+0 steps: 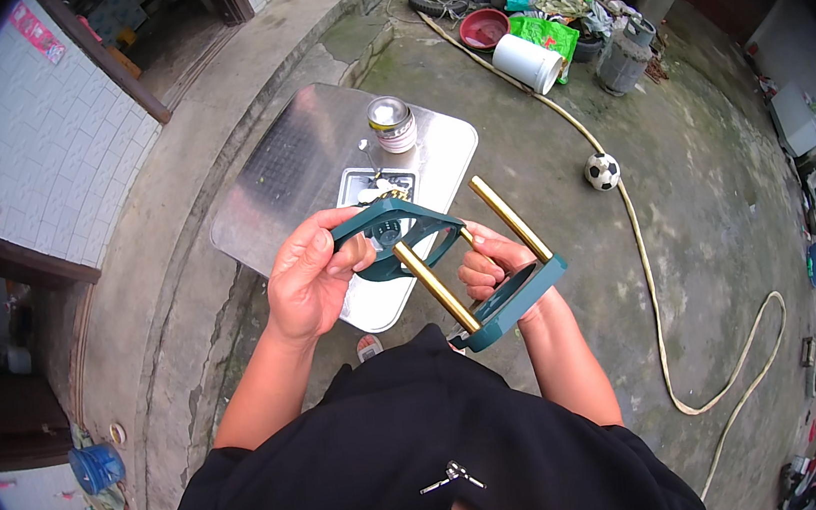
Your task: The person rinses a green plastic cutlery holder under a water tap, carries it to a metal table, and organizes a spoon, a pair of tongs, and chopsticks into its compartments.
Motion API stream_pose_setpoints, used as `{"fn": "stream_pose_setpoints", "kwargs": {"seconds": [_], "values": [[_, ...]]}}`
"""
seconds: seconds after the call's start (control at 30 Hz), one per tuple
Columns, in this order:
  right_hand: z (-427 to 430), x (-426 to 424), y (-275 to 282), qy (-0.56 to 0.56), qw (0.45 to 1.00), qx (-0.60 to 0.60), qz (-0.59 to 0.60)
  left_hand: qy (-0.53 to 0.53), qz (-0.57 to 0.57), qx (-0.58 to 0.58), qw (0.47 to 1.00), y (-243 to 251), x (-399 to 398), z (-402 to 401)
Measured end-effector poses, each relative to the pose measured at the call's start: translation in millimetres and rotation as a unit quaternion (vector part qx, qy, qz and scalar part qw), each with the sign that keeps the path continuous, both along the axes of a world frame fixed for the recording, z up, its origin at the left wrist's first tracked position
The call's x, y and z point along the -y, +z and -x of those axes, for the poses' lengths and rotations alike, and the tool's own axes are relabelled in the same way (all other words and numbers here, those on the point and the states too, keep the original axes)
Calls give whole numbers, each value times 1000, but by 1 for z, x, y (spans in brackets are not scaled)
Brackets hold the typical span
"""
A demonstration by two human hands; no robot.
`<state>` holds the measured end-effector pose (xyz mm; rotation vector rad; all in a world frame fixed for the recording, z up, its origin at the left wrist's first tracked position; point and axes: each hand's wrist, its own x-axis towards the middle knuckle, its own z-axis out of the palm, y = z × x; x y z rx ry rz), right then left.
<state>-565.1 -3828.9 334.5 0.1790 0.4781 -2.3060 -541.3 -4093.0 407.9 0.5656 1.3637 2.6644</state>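
My left hand (308,274) pinches a dark green frame with round openings (404,218) by its left end. My right hand (492,260) grips a thin gold rod (479,245) whose upper end meets or lies close to that frame's right corner. A second dark green piece (512,307), with a large round opening, is at my right wrist. Two thicker gold tubes stand out of it, one on the left (438,287) and one on the right (511,218). My fingers hide part of the thin rod.
Behind my hands is a metal table (278,171) bearing a stack of tins (392,124) and a tray (348,182) of small parts. A football (602,171) and a long hose (643,266) lie on the concrete. Buckets, tyres and bags are heaped farther off.
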Motion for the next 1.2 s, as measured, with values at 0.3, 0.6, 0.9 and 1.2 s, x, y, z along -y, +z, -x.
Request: {"fn": "stream_pose_setpoints", "kwargs": {"seconds": [0.3, 0.6, 0.9, 1.2], "values": [[-6, 11, 18, -68, 985, -36, -152, 63, 158, 30, 985, 19, -3, -12], [-6, 15, 7, -160, 815, -231, -506, 46, 170, 152, 972, 4, 0, -12], [-8, 31, 118, 0, 776, -447, -445, 68, 310, 136, 938, 9, -4, -15], [1, 47, 119, 28, 666, -530, -524, -38, 170, 205, 963, 6, -4, -11]]}}
